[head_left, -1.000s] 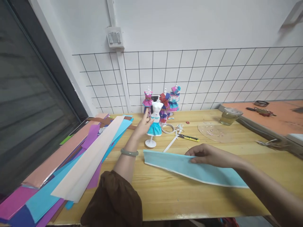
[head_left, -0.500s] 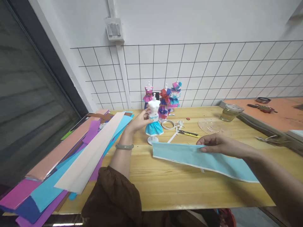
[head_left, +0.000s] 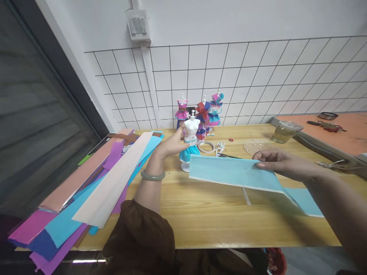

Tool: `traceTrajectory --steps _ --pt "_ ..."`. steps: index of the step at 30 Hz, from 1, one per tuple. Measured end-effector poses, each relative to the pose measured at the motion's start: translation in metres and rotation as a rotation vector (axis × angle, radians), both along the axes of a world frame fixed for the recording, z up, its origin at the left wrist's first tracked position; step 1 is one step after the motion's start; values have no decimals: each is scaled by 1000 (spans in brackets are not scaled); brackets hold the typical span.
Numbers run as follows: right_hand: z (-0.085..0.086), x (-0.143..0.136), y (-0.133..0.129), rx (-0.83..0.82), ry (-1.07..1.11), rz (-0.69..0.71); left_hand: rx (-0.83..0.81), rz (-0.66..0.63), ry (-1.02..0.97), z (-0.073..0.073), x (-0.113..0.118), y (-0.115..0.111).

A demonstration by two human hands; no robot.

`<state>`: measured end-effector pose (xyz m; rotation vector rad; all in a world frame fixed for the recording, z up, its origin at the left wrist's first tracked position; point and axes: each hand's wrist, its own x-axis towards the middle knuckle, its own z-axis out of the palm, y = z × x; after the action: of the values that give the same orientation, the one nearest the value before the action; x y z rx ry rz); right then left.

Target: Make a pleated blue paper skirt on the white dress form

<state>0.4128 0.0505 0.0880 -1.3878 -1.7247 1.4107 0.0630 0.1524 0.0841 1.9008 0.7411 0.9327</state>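
My left hand (head_left: 174, 144) is closed around the waist of a small white mannequin (head_left: 191, 126), thumb in front, the other fingers mostly behind it. The mannequin stands upright on a round white base and wears a bright blue gathered skirt (head_left: 186, 154). Pinched by its upper edge in my right hand (head_left: 272, 162) is a long light blue paper strip (head_left: 223, 168) with a white lower border. Its left end hangs in front of the mannequin's skirt, and its right part bends down toward the table. A utility knife (head_left: 229, 156) lies partly hidden behind the strip.
Coloured paper sheets (head_left: 114, 179) are piled at the left. Several dressed mannequins (head_left: 215, 109) stand near the wall. A tape roll (head_left: 206, 147), a clear plate (head_left: 254, 146) and a cup of liquid (head_left: 286, 132) sit on the wooden table (head_left: 200, 221). Keys (head_left: 329, 126) rest on an orange surface.
My right hand has lifted the light blue strip and shifted slightly right. The strip now covers more of the utility knife. My left hand keeps its hold on the mannequin. The view has shifted a little.
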Motion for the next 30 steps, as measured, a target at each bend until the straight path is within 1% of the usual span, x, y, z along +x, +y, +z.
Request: traceTrajectory --steps 3,5,10,16,18,20,22,25,28,30 --pt "-1 -1 0 -25 1 -27 30 82 20 0 4 -1" --pt "-2 -1 0 -37 1 -36 36 109 36 -1 5 -1" --pt "-9 3 -2 -53 24 -63 28 105 40 -1 2 1" --pt "-14 3 -2 -78 42 -88 30 69 84 5 -5 -4" --pt "-14 2 -3 -82 48 -95 40 74 102 7 -6 -6" --pt "-16 2 -3 -90 67 -109 62 106 115 8 -6 -6" --pt "-19 4 -3 -101 85 -124 97 176 113 9 -5 -6" --pt "-24 8 -2 -116 86 -133 178 367 79 11 1 -7" --pt "-28 11 -2 -135 92 -129 343 592 66 15 9 -10" --pt "-29 11 -1 -137 90 -127 457 683 75 17 14 -12"
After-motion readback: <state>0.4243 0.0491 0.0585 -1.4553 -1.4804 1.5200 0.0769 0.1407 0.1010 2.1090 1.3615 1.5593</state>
